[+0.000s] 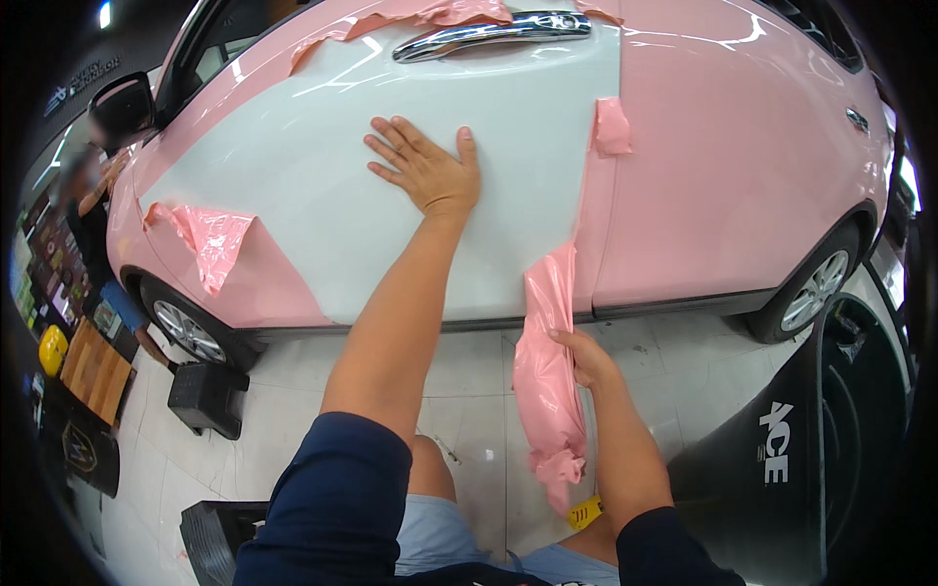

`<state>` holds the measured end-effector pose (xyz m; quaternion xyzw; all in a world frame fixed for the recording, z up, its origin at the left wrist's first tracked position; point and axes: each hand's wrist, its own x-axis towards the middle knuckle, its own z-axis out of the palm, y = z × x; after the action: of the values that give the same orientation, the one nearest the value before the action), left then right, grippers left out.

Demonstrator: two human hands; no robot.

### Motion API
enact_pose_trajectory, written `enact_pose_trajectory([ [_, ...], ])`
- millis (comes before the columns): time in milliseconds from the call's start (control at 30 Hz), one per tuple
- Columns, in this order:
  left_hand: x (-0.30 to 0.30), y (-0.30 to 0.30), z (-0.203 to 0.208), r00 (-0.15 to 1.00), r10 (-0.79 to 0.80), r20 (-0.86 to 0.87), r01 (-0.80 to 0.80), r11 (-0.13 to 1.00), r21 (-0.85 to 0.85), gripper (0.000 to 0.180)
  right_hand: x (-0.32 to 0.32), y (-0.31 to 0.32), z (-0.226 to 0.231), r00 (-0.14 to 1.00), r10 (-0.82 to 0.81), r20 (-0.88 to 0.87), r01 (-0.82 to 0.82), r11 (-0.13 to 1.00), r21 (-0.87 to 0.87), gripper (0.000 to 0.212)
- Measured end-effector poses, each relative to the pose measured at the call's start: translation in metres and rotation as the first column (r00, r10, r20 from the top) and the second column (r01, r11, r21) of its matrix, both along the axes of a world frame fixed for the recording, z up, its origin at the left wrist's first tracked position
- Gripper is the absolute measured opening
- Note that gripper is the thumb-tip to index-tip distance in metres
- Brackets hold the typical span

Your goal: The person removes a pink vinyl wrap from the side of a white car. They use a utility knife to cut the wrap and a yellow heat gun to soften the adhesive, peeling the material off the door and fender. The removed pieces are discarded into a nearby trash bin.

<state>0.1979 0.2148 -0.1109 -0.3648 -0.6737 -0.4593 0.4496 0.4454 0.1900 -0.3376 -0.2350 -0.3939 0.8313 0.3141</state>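
Observation:
My left hand (430, 171) lies flat with spread fingers on the bare white panel (498, 186) of a car door. In my right hand (586, 358) is a bunched strip of glossy pink vinyl film (549, 366), hanging down past the sill. Its upper end still joins the pink film along the door's rear edge. A chrome door handle (493, 37) sits above my left hand, with torn pink film around it. One loose pink flap (210, 239) curls off the lower front of the door, and a smaller flap (614, 127) folds out near the door seam.
A large black bin (752, 469) stands at the right, close to my right forearm. Black step stools (207, 396) are at the left and lower left. Another person (90, 220) stands by the car's front. A yellow object (585, 513) is by my leg.

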Motion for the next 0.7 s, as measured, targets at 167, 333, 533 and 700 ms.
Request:
enact_pose_trajectory([
  [167, -0.005, -0.001, -0.002, 1.000, -0.002, 0.000, 0.002, 1.000, 0.015, 0.097, 0.033, -0.005, -0.039, 0.980, 0.001, -0.198, -0.096, 0.877, -0.471, 0.063],
  [333, 0.003, 0.007, 0.001, 0.999, -0.025, -0.026, 0.026, 0.999, 0.034, 0.097, 0.007, 0.037, -0.072, 0.957, 0.112, 0.266, -0.059, 0.979, -0.197, 0.060],
  [533, -0.012, 0.012, -0.006, 0.997, 0.049, -0.056, -0.045, 0.996, 0.077, 0.097, -0.068, 0.032, -0.075, 0.814, -0.178, -0.553, -0.152, 0.854, -0.498, 0.048],
  [700, 0.017, 0.024, 0.008, 0.997, -0.070, 0.015, 0.070, 0.997, 0.037, 0.103, -0.083, 0.089, -0.159, 0.493, 0.045, -0.869, -0.398, 0.900, -0.179, 0.038],
])
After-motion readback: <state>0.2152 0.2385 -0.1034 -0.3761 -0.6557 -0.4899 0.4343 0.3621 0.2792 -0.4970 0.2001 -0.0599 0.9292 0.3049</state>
